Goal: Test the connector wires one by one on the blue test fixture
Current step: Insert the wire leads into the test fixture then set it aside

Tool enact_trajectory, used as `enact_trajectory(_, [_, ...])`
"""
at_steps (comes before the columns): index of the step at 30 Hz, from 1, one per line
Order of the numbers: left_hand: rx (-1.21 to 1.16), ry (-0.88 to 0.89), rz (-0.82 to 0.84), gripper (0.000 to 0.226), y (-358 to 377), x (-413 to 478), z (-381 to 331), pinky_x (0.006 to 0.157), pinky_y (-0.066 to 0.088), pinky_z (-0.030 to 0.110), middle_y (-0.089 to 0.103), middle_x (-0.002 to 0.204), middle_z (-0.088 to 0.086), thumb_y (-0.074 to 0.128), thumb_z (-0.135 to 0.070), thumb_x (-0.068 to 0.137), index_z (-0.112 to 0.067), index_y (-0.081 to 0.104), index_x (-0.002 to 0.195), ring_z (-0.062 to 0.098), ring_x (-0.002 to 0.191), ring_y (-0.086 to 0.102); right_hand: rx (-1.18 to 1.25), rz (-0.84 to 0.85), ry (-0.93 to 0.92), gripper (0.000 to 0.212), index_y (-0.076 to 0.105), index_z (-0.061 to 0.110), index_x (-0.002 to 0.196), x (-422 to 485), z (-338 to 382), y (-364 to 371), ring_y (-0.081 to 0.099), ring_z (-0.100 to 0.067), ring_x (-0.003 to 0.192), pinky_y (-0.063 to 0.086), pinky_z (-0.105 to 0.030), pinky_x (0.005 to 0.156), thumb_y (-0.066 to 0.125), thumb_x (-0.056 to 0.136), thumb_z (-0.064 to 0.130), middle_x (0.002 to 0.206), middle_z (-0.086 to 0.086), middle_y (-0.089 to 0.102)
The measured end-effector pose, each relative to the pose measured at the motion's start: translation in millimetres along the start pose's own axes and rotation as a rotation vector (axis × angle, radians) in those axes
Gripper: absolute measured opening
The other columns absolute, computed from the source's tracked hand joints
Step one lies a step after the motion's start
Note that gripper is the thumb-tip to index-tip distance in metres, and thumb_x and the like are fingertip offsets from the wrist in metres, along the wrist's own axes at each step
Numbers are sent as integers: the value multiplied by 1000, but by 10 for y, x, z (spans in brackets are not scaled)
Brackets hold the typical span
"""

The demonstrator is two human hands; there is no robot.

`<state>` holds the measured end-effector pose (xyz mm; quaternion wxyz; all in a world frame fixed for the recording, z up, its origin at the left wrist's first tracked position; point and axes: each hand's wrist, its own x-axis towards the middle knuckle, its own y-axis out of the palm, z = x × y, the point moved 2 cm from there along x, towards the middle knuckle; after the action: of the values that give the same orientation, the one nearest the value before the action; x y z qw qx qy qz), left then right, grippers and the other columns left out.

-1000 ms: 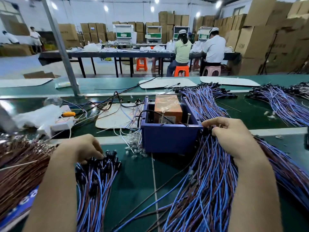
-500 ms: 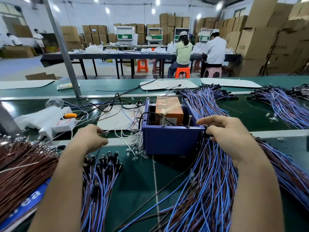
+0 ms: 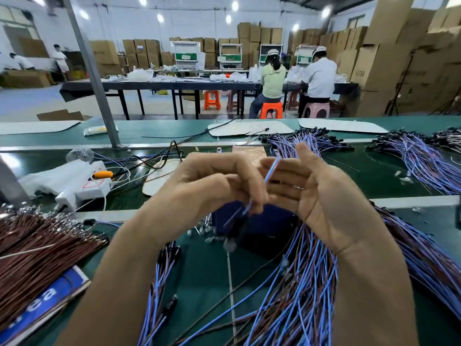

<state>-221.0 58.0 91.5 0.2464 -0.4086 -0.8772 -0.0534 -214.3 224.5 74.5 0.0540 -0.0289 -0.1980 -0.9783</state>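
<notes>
On the green counter (image 3: 199,270), connector wires (image 3: 299,283) are heaped at the near right. The blue test fixture (image 3: 269,221) is largely hidden behind the raised hands. One wire (image 3: 272,171), slanted upper-right to lower-left, is pinched by the left hand (image 3: 214,186) and laid across the straight fingers of the right hand (image 3: 324,196).

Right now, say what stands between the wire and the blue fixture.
Nothing visible. The left hand pinches the wire over the blue test fixture, whose top this hand and the right hand mostly hide.

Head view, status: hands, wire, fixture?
Left hand pinches thin blue connector wire. Right hand flat, fingers straight behind wire. Blue plastic test fixture mostly hidden behind both hands.
</notes>
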Motion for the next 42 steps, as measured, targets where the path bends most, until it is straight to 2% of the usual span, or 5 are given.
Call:
enact_trajectory(5, [307, -491, 347, 20, -51, -77, 176, 70, 46, 20, 66, 71, -1, 47, -1, 76, -6, 66, 80, 14, 69, 59, 183, -192, -126, 29, 69, 7, 94, -40, 81, -225, 66, -10, 56, 54, -20, 52, 50, 91, 28, 61, 3, 67])
enact_trajectory(13, [945, -1038, 213, 17, -270, -102, 822, 66, 46, 21, 69, 78, -5, 56, -23, 82, -21, 72, 84, 9, 68, 58, 163, -611, -433, 52, 62, 15, 83, -96, 171, -460, 19, -7, 35, 17, -13, 39, 28, 101, 50, 45, 8, 25])
enact_trajectory(19, [751, -660, 18, 27, -276, -8, 680, 78, 51, 21, 74, 87, -6, 54, -6, 88, -25, 73, 82, 9, 84, 66, -172, -257, -22, 78, 66, 10, 80, -91, 47, -342, 18, -6, 37, 19, -15, 34, 30, 70, 78, 51, 7, 22])
enact_trajectory(24, [357, -299, -270, 21, -34, 160, 553, 82, 54, 30, 71, 84, -2, 52, -9, 95, -21, 68, 103, 5, 80, 64, -370, -64, 222, 62, 65, 12, 59, 28, -142, -111, 13, -8, 40, 14, -13, 35, 30, 96, 48, 52, 5, 20])
enact_trajectory(42, [-104, -204, -633, 17, -15, 189, 632, 61, 54, 16, 72, 72, 3, 64, -19, 73, -10, 70, 86, 6, 59, 62, -546, -146, -4, 23, 72, 8, 77, 64, -154, -169, 49, -5, 47, 55, -20, 53, 56, 94, 8, 56, 0, 56])
